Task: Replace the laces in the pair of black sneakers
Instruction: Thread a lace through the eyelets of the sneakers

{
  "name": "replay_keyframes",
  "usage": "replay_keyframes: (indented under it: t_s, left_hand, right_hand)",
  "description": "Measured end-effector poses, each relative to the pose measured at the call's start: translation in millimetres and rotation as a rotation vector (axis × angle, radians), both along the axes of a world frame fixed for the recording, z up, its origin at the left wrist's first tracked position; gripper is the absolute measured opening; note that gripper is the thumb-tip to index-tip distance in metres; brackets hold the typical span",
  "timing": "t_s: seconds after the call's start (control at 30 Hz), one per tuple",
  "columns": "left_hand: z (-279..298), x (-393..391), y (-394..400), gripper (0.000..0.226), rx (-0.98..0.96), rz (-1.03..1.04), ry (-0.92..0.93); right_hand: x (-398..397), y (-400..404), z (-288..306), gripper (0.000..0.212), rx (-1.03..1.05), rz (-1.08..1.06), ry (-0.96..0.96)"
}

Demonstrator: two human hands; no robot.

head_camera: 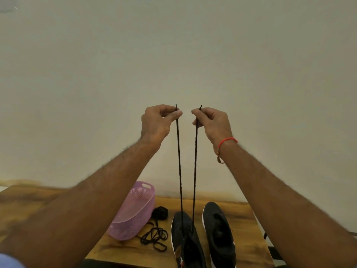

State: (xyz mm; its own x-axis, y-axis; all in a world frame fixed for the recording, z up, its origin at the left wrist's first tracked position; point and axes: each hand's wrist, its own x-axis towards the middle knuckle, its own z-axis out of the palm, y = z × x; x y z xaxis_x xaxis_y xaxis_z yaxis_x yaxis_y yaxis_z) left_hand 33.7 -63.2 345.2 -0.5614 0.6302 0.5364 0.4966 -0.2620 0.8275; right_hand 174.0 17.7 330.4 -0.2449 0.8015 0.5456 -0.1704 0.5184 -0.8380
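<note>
lilac perforated basket (135,211) tipped on wooden table (29,206), pale wall (173,55)

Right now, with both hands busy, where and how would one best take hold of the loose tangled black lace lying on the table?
Pinch the tangled lace from above at one of its outer loops near the table's front edge. It lies flat in open loops, and the purple basket on its side crowds its left, while the left sneaker stands close on its right.

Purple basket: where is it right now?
In the head view the purple basket lies tipped on the wooden table, left of the two sneakers, beside a loose black lace.
</note>
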Motion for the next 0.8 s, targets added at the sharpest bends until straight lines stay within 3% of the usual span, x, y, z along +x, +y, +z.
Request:
replay_keyframes:
  t_s: [0.1, 0.2, 0.3, 0.6, 0.7, 0.8]
  left_hand:
    - [-3, -1, 5, 0.020, 0.037, 0.053, 0.024]
    - [-4, -2, 9, 0.017, 0.013, 0.228, 0.224]
    - [-5, -3, 12, 0.016, 0.046, 0.266, 0.359]
    - [-7, -8, 19, 0.014, 0.054, 0.278, 0.425]
    - [-15, -13, 14, 0.020, 0.088, 0.084, 0.331]
    - [-42, -28, 4, 0.017, -0.045, 0.013, 0.317]
  right_hand:
    - [-8, 2, -2, 0.023, 0.065, -0.074, -0.043]
    - [-12, 5, -5, 0.027, 0.224, -0.282, -0.220]
    - [-12, 9, -4, 0.029, 0.334, -0.374, -0.340]
    - [-20, 17, -4, 0.030, 0.396, -0.350, -0.345]
    - [-16, 21, -10, 0.026, 0.364, -0.160, -0.236]
    - [-4, 28, -33, 0.023, 0.320, -0.136, -0.304]
